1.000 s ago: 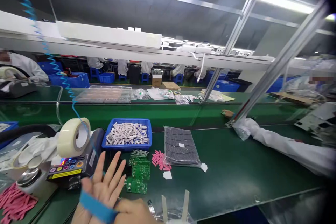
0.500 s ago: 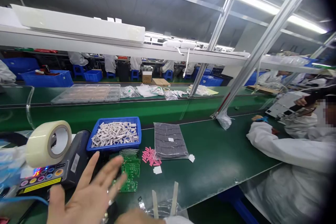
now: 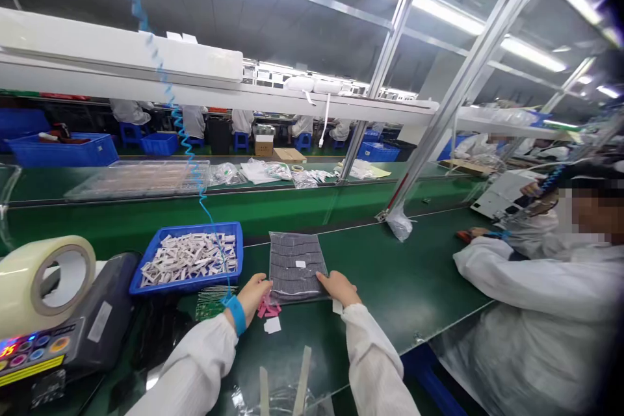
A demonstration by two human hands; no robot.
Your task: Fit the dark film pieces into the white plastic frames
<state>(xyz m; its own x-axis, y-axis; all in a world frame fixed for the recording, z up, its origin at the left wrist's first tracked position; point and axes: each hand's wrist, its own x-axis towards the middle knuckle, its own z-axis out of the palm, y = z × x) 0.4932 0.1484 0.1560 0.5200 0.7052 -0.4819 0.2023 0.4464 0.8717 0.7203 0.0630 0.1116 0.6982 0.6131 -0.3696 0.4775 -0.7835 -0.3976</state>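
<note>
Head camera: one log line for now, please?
flat grey plastic-wrapped pack: on green tabletop | left hand: at left edge | right hand: on right edge

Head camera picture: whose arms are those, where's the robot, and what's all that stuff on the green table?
There's no robot here! A person wears a camera on their head, looking forward and down, so you see their own two arms in white sleeves. The left hand has a blue wristband. Both hands are at the sides of a flat clear bag of dark, striped-looking pieces; how firmly they grip it is hard to tell.

On the green table, small pink pieces lie near the left hand. Farther left are a blue tray full of little white parts, and a big tape roll beside a machine with glowing numbers. The white sleeve at far right belongs to someone else.
</note>
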